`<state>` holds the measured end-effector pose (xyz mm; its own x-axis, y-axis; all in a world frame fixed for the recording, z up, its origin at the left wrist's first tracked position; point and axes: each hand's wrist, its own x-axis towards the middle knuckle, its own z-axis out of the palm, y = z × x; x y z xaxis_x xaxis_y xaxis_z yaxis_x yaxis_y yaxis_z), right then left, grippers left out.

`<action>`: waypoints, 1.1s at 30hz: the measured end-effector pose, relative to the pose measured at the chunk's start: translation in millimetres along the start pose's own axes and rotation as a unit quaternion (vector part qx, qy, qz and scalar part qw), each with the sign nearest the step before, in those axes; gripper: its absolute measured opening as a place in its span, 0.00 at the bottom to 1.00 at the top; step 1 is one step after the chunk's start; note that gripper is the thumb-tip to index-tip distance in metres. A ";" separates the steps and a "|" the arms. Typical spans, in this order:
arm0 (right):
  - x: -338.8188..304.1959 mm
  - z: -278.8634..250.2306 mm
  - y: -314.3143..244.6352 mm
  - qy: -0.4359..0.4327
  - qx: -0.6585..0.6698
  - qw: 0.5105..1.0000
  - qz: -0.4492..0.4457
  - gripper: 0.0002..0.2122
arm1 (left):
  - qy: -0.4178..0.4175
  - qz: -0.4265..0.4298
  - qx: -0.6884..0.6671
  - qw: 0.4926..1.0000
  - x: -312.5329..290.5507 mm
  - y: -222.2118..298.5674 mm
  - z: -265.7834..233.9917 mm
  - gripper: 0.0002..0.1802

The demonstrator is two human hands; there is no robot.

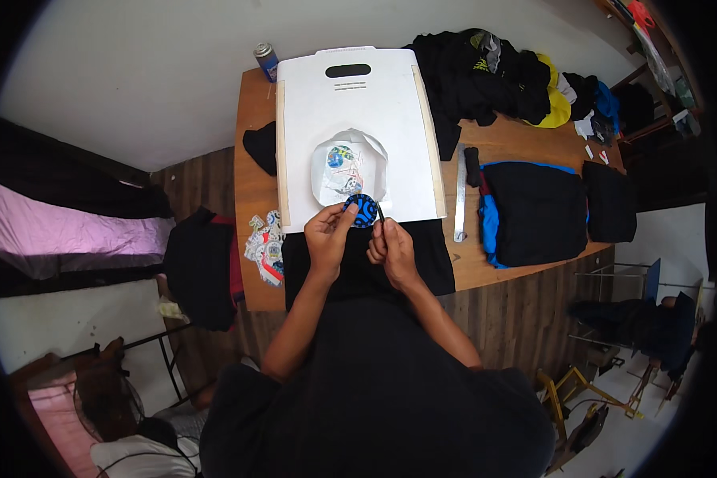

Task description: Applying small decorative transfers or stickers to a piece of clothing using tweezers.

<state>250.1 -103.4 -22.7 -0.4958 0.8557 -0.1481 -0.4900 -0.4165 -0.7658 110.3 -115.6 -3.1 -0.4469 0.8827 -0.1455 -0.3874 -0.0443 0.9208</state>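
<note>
Between the thumb and fingers of my left hand [327,237] is a round blue-and-black patterned sticker or patch [360,210], held up over the near rim of a white round container [320,179]. My right hand [393,248] is closed on a slim dark tool [381,212], whose tip meets the patch's right edge; its exact kind is too small to make out. Paper scraps [349,163] and a round printed piece lie inside the container. It sits on a white board [303,107] with a handle slot. Black fabric [430,253] spreads out below the board's near edge.
Several printed stickers [267,251] are heaped at the table's left edge. A metal ruler [460,203] lies right of the board, beside folded black clothes [538,213]. At the back stand a spray can [266,60] and a pile of dark garments [486,80].
</note>
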 end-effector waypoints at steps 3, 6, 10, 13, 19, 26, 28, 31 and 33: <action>-0.1 -1.6 2.6 0.002 -0.001 1.000 0.003 0.17 | 0.000 -0.005 0.000 1.000 0.5 -2.6 -1.4 0.10; -0.3 -2.4 3.1 -0.002 -0.002 1.000 0.001 0.17 | 0.002 -0.008 0.002 1.000 0.8 -3.3 -1.2 0.10; -0.4 -0.8 1.2 0.005 -0.006 1.000 0.001 0.17 | 0.005 -0.008 -0.002 1.000 0.3 -4.3 -0.8 0.10; -0.2 -2.6 3.0 0.001 -0.008 1.000 0.000 0.17 | 0.001 -0.006 -0.001 1.000 0.2 -4.2 -1.2 0.10; -0.6 -1.1 2.9 0.013 -0.003 1.000 -0.006 0.17 | 0.002 -0.009 -0.001 1.000 -0.3 -4.0 -0.9 0.10; 0.1 0.4 -1.1 0.035 0.029 0.999 -0.007 0.12 | -0.005 -0.001 -0.006 1.000 -1.3 -1.7 -0.2 0.09; 1.2 2.2 -1.1 0.035 0.020 0.999 -0.006 0.10 | -0.005 -0.011 -0.012 1.000 -1.5 -3.3 0.7 0.09; 2.9 8.8 -2.4 0.065 -0.044 0.996 -0.030 0.05 | -0.018 -0.008 -0.005 1.000 -5.5 -0.3 3.1 0.09; 4.0 8.3 -4.1 0.092 0.000 0.995 -0.031 0.04 | -0.018 -0.009 0.002 1.000 -8.0 0.5 4.8 0.08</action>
<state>244.1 -100.8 -14.9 -0.3258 0.9211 -0.2132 -0.5155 -0.3621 -0.7766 117.5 -120.4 0.3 -0.4101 0.8998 -0.1485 -0.3913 -0.0266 0.9199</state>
